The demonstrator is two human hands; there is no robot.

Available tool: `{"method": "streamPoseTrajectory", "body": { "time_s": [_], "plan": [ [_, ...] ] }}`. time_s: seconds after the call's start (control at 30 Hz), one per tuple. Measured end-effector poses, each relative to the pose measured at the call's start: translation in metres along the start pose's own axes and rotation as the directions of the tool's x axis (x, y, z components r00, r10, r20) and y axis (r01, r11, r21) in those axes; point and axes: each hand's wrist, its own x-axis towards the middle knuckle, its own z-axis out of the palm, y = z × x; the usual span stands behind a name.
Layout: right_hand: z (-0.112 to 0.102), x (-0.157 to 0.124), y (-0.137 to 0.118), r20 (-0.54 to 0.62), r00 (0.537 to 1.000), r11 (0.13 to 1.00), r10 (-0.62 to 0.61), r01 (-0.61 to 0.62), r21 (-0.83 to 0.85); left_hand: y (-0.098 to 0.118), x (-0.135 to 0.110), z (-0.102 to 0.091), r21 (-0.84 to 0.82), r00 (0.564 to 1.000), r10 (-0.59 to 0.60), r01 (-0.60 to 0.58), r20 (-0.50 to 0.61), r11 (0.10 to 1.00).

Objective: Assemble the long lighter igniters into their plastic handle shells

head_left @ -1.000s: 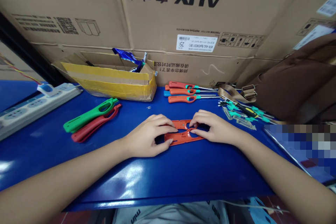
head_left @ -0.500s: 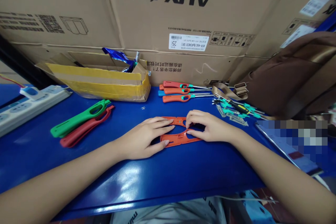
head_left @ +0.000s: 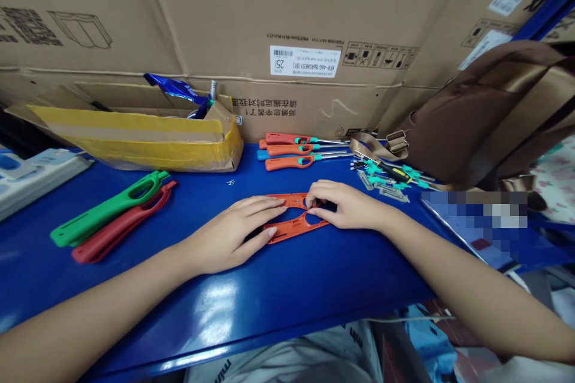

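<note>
Left hand (head_left: 231, 230), fingers apart, should steady both orange handle halves (head_left: 288, 231) against the desk (head_left: 314, 293); right hand (head_left: 345, 206), grip unclear, should work gently between them

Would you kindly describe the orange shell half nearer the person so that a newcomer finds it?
On the blue table, two orange shell halves lie side by side at the left hand and right hand. It is the near half, closer to the table's front edge: the left thumb is on it, while that hand's fingers touch the far half.
</note>
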Motion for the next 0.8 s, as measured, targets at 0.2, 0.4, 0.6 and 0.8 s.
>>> {"method": "streamPoseTrajectory", "body": {
  "time_s": [0.2, 0.4, 0.6, 0.8],
  "plan": [
    [-0.002, 0.0, -0.001, 0.001, 1.0, 0.999, 0.003, -0.003, -0.036, 0.0, 0.0, 0.0, 0.067, 0.999, 0.051, -0.052, 0.013, 0.996],
    [-0.002, 0.0, 0.0, -0.005, 1.0, 0.997, -0.006, 0.006, -0.071, -0.003, 0.0, 0.002, 0.095, 0.999, 0.015, -0.018, 0.035, 0.995],
    [-0.007, 0.003, 0.002, -0.13, 0.989, 0.981, 0.072, -0.094, -0.169, -0.001, 0.0, 0.002, 0.088, 1.0, 0.011, -0.013, 0.015, 0.996],
    [-0.051, -0.015, 0.041, -0.478, 0.7, 0.584, 0.531, -0.711, -0.392, -0.001, -0.001, 0.0, 0.084, 1.0, 0.01, -0.011, 0.013, 0.996]
  ]
}}
